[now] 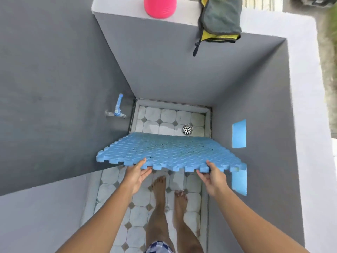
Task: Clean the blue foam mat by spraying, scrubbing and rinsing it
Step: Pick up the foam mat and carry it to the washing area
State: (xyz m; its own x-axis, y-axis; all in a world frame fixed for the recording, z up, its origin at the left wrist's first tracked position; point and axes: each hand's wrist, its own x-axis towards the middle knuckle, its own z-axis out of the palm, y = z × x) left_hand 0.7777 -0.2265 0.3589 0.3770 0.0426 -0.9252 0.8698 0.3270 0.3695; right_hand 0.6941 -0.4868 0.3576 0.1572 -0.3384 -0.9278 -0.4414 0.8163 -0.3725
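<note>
The blue foam mat [169,152] with jigsaw edges and dark specks on its textured top is held flat in the air above the tiled floor. My left hand [136,175] grips its near edge left of centre, thumb on top and fingers underneath. My right hand [213,177] grips the near edge further right in the same way. A blue-handled tap [116,111] juts from the grey wall to the left of the mat.
Grey walls close in the narrow tiled wash bay [164,117] on three sides. A round metal drain [187,129] sits beyond the mat. On the far ledge stand a pink container [159,6] and a grey-and-yellow cloth [220,21]. My bare feet [169,190] stand below the mat.
</note>
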